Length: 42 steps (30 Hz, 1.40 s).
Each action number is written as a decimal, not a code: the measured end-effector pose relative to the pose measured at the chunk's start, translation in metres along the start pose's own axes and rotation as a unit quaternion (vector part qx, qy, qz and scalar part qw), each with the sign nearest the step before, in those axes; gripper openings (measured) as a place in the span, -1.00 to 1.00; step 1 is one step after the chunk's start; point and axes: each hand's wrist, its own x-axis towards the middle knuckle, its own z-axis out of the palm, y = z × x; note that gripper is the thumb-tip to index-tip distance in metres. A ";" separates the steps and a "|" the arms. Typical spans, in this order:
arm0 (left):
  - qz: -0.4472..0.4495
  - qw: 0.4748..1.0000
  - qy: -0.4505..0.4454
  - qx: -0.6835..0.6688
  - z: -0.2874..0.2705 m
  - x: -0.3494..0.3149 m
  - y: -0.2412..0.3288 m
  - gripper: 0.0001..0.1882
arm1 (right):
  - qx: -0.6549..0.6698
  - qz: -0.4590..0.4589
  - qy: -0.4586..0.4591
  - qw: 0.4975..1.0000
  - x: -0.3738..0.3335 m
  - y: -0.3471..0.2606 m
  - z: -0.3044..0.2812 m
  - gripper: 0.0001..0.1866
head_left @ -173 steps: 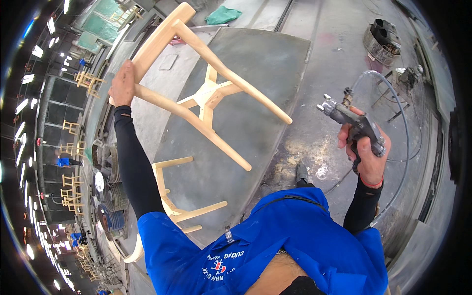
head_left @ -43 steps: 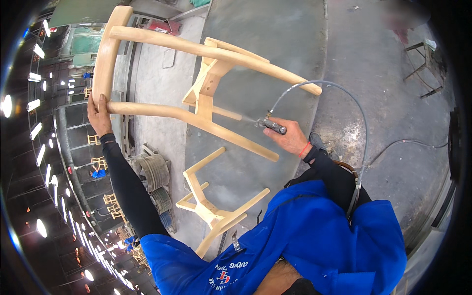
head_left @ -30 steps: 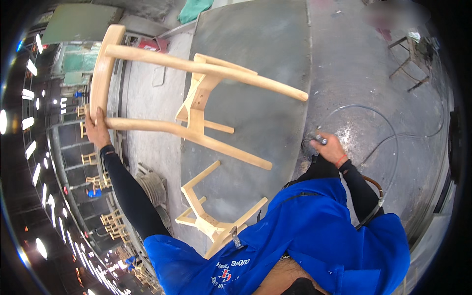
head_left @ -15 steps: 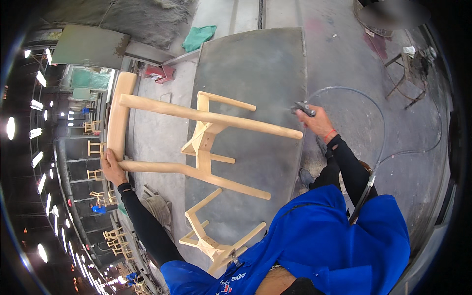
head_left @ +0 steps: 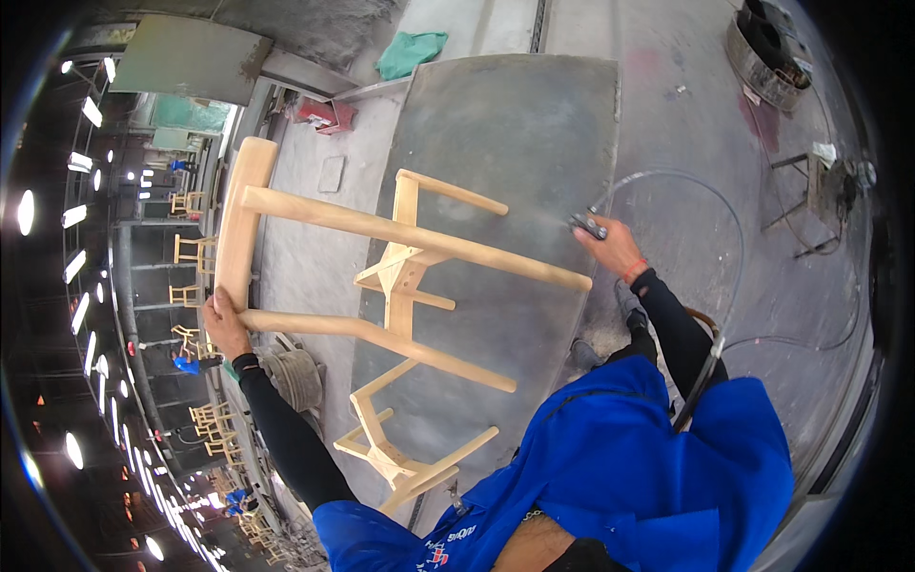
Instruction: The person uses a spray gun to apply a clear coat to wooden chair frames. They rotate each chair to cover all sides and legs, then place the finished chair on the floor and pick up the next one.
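Observation:
My left hand is closed around the corner of a pale wooden chair frame, where the wide curved backrest meets a rear leg. The frame is tipped over a dark grey board, its legs pointing right. My right hand grips a small metal spray gun just beyond the end of the longest leg. A faint haze hangs by the nozzle. From the gun a thin grey hose loops round to my right side. Below the held frame stands a second wooden frame, partly hidden by my blue clothing.
The grey board spans the middle. A round metal tub and a small metal stand are far right. Green cloth and a red container lie beyond. Further left are more chair frames and people in blue.
The view has shifted slightly, bringing the round tub more into sight. My right hand and the spray gun sit a little lower beside the chair frame; both grips are unchanged.

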 end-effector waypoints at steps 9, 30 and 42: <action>0.002 0.996 0.052 0.071 -0.009 0.001 -0.058 -0.34 | 0.242 0.055 -0.097 0.964 -0.026 -0.075 -0.086 -0.57; -0.074 0.986 0.110 0.105 -0.013 0.001 -0.120 -0.28 | 0.260 -0.002 -0.126 0.957 -0.072 -0.152 -0.151 -0.18; -0.113 0.987 0.095 0.069 -0.003 0.010 -0.106 -0.18 | -0.051 0.156 -0.112 0.980 -0.159 -0.159 -0.264 -0.31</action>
